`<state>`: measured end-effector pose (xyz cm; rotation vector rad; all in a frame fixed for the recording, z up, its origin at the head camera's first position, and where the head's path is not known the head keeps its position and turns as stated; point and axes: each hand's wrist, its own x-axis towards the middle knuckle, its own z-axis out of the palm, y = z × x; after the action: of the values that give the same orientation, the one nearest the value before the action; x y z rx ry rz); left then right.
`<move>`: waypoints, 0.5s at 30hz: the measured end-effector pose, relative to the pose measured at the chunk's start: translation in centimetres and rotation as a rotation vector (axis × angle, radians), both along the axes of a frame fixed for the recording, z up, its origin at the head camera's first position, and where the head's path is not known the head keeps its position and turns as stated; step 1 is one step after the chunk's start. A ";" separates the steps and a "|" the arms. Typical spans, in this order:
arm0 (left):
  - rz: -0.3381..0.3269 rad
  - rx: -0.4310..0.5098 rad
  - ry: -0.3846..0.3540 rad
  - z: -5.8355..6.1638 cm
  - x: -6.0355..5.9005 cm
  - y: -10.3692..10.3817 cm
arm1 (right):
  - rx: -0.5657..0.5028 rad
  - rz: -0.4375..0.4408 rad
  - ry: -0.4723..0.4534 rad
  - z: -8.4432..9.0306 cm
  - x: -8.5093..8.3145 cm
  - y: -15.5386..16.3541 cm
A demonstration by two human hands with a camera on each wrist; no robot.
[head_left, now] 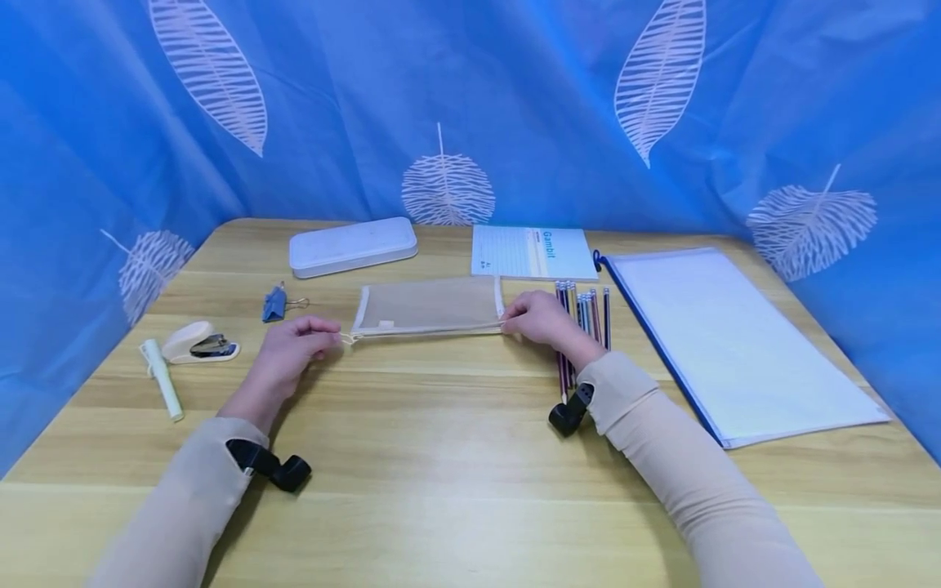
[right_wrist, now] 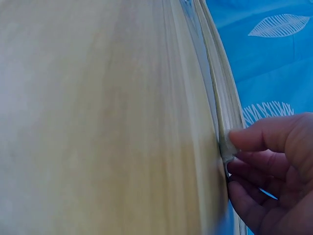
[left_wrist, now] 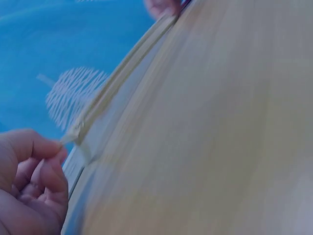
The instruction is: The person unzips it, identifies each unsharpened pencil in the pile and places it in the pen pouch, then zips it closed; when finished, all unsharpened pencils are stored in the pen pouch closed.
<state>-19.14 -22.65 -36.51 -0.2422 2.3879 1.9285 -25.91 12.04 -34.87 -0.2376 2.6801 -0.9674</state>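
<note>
A beige mesh zipper pouch [head_left: 429,307] lies flat in the middle of the wooden table [head_left: 441,457]. My left hand [head_left: 294,347] pinches the zipper pull [left_wrist: 73,134] at the pouch's left end, with the fingers [left_wrist: 46,169] curled round it. My right hand [head_left: 540,317] pinches the pouch's right corner [right_wrist: 227,147] between thumb and fingers [right_wrist: 271,139]. The zipper edge [left_wrist: 127,73] runs taut between the two hands.
A bundle of pencils [head_left: 584,314] lies just under and right of my right hand. Farther right is a large clear document folder [head_left: 728,335]. A white pencil case [head_left: 353,245] and a notebook [head_left: 532,251] sit at the back. A blue binder clip [head_left: 275,304], a stapler [head_left: 200,343] and a white pen [head_left: 162,380] lie to the left.
</note>
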 end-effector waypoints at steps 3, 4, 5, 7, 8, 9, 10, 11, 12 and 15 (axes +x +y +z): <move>0.015 0.019 0.017 0.4 0.1 -1.0 | 0.009 -0.003 -0.001 0.1 -0.2 0.0; 0.020 0.025 0.022 0.5 0.1 -1.2 | 0.011 -0.002 0.002 0.1 -0.2 0.0; 0.027 0.036 0.023 0.6 0.1 -1.3 | 0.009 -0.002 0.001 0.1 -0.2 0.0; 0.036 0.049 0.018 0.6 0.1 -1.4 | 0.000 0.005 -0.004 0.1 -0.2 0.0; 0.037 0.047 0.010 0.5 0.2 -1.4 | -0.004 0.010 -0.003 -0.1 -0.3 0.0; 0.037 0.042 0.001 0.4 0.3 -1.4 | -0.008 0.015 -0.003 -0.2 -0.3 0.1; 0.034 0.035 -0.008 0.3 0.4 -1.4 | -0.012 0.019 0.000 -0.3 -0.3 0.2; 0.029 0.021 -0.017 0.3 0.5 -1.3 | -0.015 0.023 0.004 -0.4 -0.3 0.3; 0.023 -0.012 -0.019 0.2 0.6 -1.2 | -0.018 0.028 0.012 -0.6 -0.3 0.4; 0.006 -0.137 -0.005 0.6 0.7 -0.7 | -0.028 0.031 0.035 -0.9 -0.2 0.6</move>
<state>-18.42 -23.34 -35.89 -0.2610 2.5219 1.7666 -26.07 12.67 -35.75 -0.3043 2.6876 -1.0011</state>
